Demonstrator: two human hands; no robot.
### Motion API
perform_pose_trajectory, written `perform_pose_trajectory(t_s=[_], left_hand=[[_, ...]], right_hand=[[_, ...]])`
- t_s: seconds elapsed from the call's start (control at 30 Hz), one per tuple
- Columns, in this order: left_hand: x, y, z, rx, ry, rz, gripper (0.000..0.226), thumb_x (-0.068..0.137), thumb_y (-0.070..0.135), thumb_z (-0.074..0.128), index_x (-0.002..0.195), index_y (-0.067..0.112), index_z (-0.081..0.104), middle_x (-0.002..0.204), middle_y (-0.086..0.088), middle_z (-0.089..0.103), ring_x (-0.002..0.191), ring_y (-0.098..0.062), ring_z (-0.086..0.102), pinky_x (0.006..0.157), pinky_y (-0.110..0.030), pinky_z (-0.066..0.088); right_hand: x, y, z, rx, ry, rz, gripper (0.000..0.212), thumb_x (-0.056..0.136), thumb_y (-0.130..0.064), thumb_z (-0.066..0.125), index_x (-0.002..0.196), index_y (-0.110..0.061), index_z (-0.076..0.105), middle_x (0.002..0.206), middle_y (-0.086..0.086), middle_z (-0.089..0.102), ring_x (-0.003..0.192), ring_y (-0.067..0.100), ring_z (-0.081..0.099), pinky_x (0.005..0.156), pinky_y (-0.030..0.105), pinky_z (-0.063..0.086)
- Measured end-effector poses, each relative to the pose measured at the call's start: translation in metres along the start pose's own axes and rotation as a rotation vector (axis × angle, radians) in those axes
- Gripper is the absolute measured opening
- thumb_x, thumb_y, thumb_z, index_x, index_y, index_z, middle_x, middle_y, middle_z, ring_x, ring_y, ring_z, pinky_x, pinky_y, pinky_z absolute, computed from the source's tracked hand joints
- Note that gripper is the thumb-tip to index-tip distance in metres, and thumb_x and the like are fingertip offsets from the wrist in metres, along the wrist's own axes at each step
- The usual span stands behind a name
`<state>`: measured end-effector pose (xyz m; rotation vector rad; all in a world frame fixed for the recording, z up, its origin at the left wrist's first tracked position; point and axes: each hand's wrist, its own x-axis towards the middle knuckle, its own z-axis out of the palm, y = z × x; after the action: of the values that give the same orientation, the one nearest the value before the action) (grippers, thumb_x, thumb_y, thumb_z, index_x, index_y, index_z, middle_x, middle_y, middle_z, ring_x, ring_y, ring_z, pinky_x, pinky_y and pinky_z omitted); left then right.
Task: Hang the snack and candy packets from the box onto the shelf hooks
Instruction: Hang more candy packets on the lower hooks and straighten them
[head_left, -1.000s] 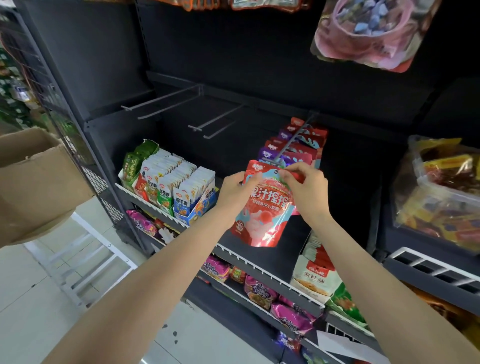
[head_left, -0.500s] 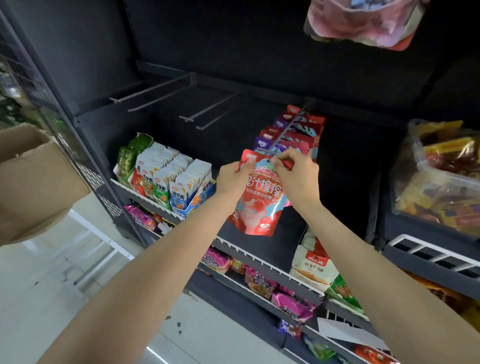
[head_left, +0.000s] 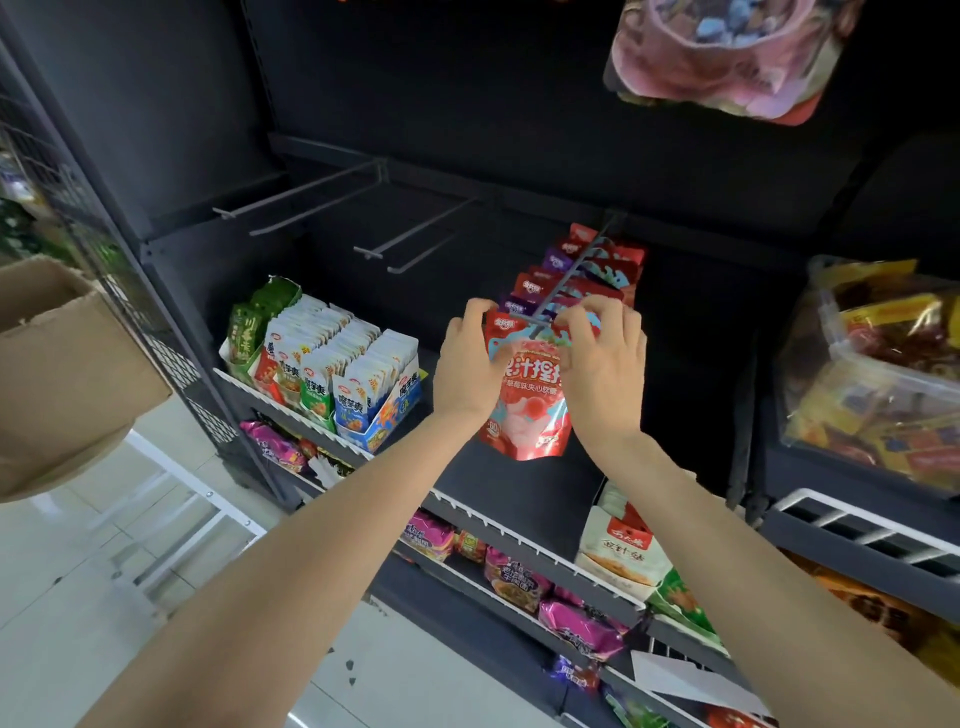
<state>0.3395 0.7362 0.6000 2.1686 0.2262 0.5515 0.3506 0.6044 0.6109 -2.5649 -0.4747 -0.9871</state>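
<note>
Packet (head_left: 524, 400) at hook (head_left: 558, 291), dark shelf (head_left: 493, 483) bkgd.

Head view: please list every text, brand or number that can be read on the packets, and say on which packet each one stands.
"汁捏" in large white characters, cut off by both hands: red candy packet held by the left hand and right hand.
"魔芋爽": white snack packets in the shelf box.
"川": green packets.
Small print, round logos, the white bag and the pink packets: too blurred to read.
</note>
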Motion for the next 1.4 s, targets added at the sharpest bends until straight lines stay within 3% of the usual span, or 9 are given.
perform_pose_trajectory(t_s=[0.17,0.3,0.37,0.53,0.73,0.87,1.0,1.3,1.4], left_hand=[[-0.002,-0.003,-0.004,0.037,0.002,0.121,0.042,0.088,0.022,0.065,0.124,0.021,0.045,0.111,-0.004,0.06,0.101,-0.016,0.059,0.084,-0.035,0.053],[-0.003,-0.007,-0.021,0.176,-0.017,0.198,0.045,0.091,0.024,0.059,0.133,0.023,0.043,0.116,-0.002,0.06,0.102,-0.017,0.06,0.079,-0.039,0.055],[-0.004,-0.016,-0.037,0.401,0.015,0.29,0.042,0.094,0.024,0.054,0.135,0.02,0.043,0.117,-0.004,0.06,0.103,-0.02,0.059,0.073,-0.034,0.052],[-0.002,-0.048,-0.09,0.656,0.04,0.387,0.024,0.091,0.019,0.057,0.113,0.011,0.058,0.092,-0.008,0.062,0.089,-0.029,0.059,0.06,-0.037,0.043],[0.014,-0.117,-0.18,0.735,0.02,0.168,0.029,0.096,0.026,0.047,0.123,0.018,0.052,0.108,-0.005,0.063,0.1,-0.026,0.059,0.072,-0.036,0.043],[0.031,-0.197,-0.272,0.71,0.053,-0.014,0.021,0.096,0.026,0.046,0.109,0.013,0.055,0.097,-0.009,0.064,0.092,-0.03,0.061,0.074,-0.038,0.047],[0.043,-0.27,-0.372,0.716,0.093,-0.147,0.024,0.097,0.026,0.042,0.113,0.014,0.055,0.099,-0.009,0.064,0.094,-0.027,0.06,0.064,-0.026,0.029],[0.072,-0.404,-0.55,0.524,0.37,-0.523,0.021,0.091,0.024,0.049,0.107,0.022,0.062,0.108,-0.002,0.065,0.102,-0.024,0.058,0.08,-0.036,0.048],[0.088,-0.469,-0.592,0.501,0.308,-0.682,0.023,0.09,0.02,0.051,0.111,0.016,0.061,0.109,-0.007,0.065,0.103,-0.026,0.059,0.086,-0.039,0.05]], right_hand=[[-0.012,0.001,0.002,-0.064,-0.206,-0.127,0.055,0.048,-0.007,0.093,0.097,-0.001,0.068,0.093,0.015,0.062,0.083,0.03,0.063,0.065,0.037,0.057],[-0.017,-0.022,0.001,0.087,-0.349,-0.051,0.037,0.08,-0.006,0.072,0.116,0.0,0.061,0.115,0.019,0.057,0.107,0.034,0.057,0.078,0.049,0.057],[-0.016,-0.037,0.002,0.181,-0.357,0.037,0.032,0.091,-0.011,0.058,0.122,-0.003,0.055,0.126,0.017,0.05,0.119,0.032,0.049,0.092,0.044,0.051],[-0.016,-0.078,0.023,0.482,-0.42,0.241,0.033,0.09,-0.007,0.054,0.123,-0.01,0.052,0.119,0.012,0.051,0.108,0.026,0.053,0.091,0.034,0.044],[0.006,-0.198,0.08,0.498,-0.586,-0.001,0.035,0.091,-0.009,0.049,0.126,-0.011,0.05,0.123,0.011,0.047,0.113,0.028,0.048,0.089,0.037,0.041],[0.026,-0.309,0.13,0.451,-0.658,-0.158,0.031,0.096,-0.017,0.044,0.125,-0.014,0.049,0.125,0.009,0.047,0.119,0.027,0.042,0.092,0.039,0.041],[0.041,-0.425,0.177,0.506,-0.691,-0.261,0.027,0.091,-0.015,0.046,0.116,-0.013,0.057,0.115,0.01,0.052,0.111,0.027,0.049,0.086,0.039,0.043],[0.072,-0.642,0.276,0.642,-0.847,-0.443,0.026,0.09,-0.014,0.047,0.113,-0.015,0.061,0.113,0.008,0.054,0.106,0.026,0.051,0.085,0.039,0.045],[0.086,-0.695,0.324,0.65,-0.949,-0.492,0.026,0.09,-0.013,0.049,0.113,-0.013,0.062,0.113,0.009,0.055,0.106,0.026,0.055,0.09,0.04,0.045]])
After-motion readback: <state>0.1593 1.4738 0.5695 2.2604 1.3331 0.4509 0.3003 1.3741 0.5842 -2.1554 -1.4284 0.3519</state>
